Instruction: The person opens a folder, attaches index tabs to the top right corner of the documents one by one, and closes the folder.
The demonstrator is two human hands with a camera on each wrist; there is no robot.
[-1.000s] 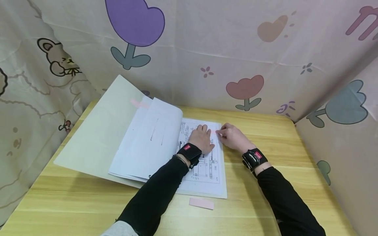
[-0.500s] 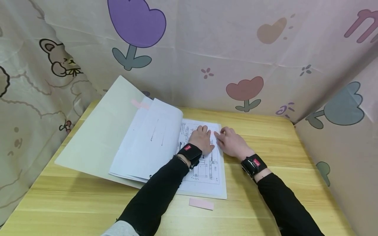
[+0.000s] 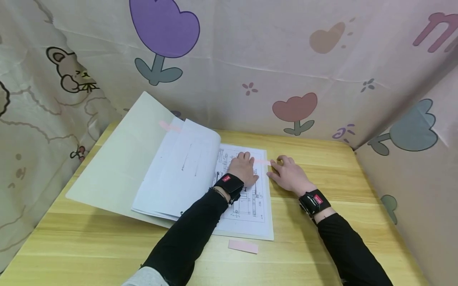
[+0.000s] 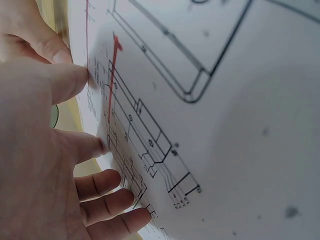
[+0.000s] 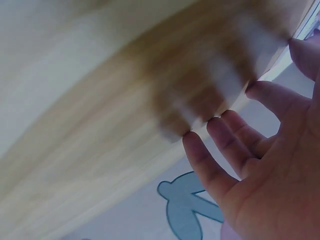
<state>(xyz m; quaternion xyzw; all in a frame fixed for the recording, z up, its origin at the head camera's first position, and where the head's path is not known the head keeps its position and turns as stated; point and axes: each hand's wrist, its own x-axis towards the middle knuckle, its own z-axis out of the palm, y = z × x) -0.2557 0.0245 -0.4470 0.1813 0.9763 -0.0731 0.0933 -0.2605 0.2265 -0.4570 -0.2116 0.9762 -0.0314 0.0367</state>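
Note:
A bound document lies spread on the table, its printed drawing page (image 3: pixel 247 227) flat on the right. My left hand (image 3: pixel 243 171) rests on that page with fingers spread; the left wrist view shows the fingertips on line drawings beside a red mark (image 4: pixel 115 70). A pink sticky tab (image 3: pixel 262 162) lies across the page's upper right edge and sticks out past it. Beside the tab's outer end is my right hand (image 3: pixel 290 175), its fingertips at the page edge and tabletop. In the right wrist view the fingers (image 5: pixel 200 155) are loosely extended, with nothing visibly gripped.
The pale cover (image 3: pixel 118 167) and turned white sheets (image 3: pixel 175 178) stand tilted up at the left, with another pink tab (image 3: pixel 169 126) near their top. A pink sticky-note strip (image 3: pixel 243 246) lies on the wooden table (image 3: pixel 89 254) in front. Patterned cloth (image 3: pixel 222 47) borders the table.
My right hand has moved slightly right, off the page, and its fingers have loosened from their pinch. The pink tab at the edge now shows more. My left hand stays put.

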